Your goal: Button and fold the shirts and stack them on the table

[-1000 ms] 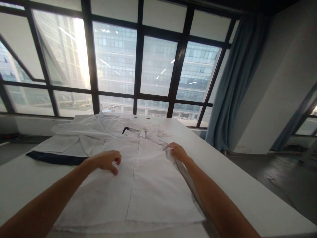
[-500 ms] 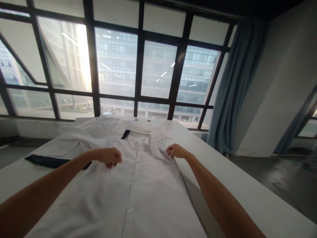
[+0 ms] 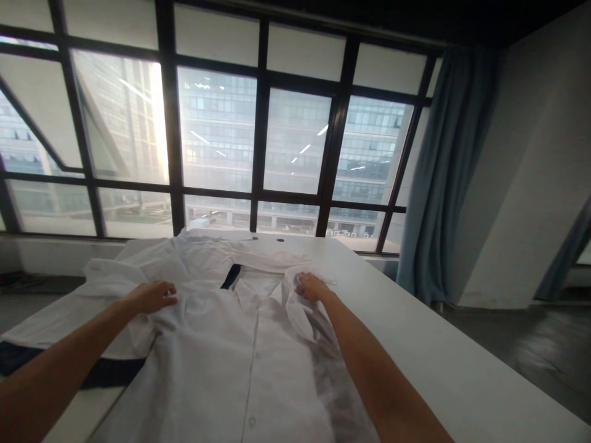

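Note:
A white button-up shirt [image 3: 221, 363] lies front up, its collar towards the window and its button line running down the middle. At the shirt's right shoulder, my right hand [image 3: 313, 287] has its fingers closed on the bunched white sleeve. Over the left shoulder area is my left hand [image 3: 154, 296], fingers loosely bent and apart, with nothing visible in them. Whether its fingertips touch the cloth, I cannot tell. More white garments [image 3: 175, 252] lie heaped beyond and to the left, with a dark navy band [image 3: 113, 372] showing under my left forearm.
The clothes rest on a long white table [image 3: 415, 344] whose right edge slants away towards the floor. Behind it stands a dark-framed window [image 3: 258, 209]. A blue curtain [image 3: 429, 184] hangs at the right, beside a pale pillar [image 3: 503, 246].
My left hand has moved left, away from the middle of the shirt. My right hand has shifted slightly left to the bunched sleeve, and the shirt's right side has drawn inward with more folds.

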`<state>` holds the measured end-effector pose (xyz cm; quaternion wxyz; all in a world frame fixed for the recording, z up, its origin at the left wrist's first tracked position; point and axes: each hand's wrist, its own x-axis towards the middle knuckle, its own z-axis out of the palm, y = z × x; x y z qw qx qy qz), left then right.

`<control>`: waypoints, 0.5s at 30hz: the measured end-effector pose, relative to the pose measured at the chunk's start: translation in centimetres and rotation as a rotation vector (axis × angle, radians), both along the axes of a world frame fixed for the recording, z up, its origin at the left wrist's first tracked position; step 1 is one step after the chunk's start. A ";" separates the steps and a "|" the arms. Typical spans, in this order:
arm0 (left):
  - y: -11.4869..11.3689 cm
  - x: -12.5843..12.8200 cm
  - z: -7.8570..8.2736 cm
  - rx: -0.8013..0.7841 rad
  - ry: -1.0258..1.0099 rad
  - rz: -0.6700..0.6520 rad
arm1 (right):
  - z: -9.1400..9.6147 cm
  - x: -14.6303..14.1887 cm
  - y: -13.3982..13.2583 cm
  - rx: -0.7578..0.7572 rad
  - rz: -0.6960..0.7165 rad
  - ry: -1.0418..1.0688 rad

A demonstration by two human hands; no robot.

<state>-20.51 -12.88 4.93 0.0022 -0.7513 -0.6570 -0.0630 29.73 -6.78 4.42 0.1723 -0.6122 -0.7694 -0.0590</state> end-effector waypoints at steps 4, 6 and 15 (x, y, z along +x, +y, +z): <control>0.4 -2.5 -0.3 0.029 0.014 -0.048 | -0.9 1.0 1.3 -0.020 -0.018 -0.060; 0.3 -3.8 0.1 0.066 0.045 -0.019 | -0.7 3.3 1.2 -0.025 -0.047 -0.099; 0.2 -7.2 1.0 0.000 0.068 0.200 | 0.3 22.7 -5.9 -0.115 -0.677 -0.225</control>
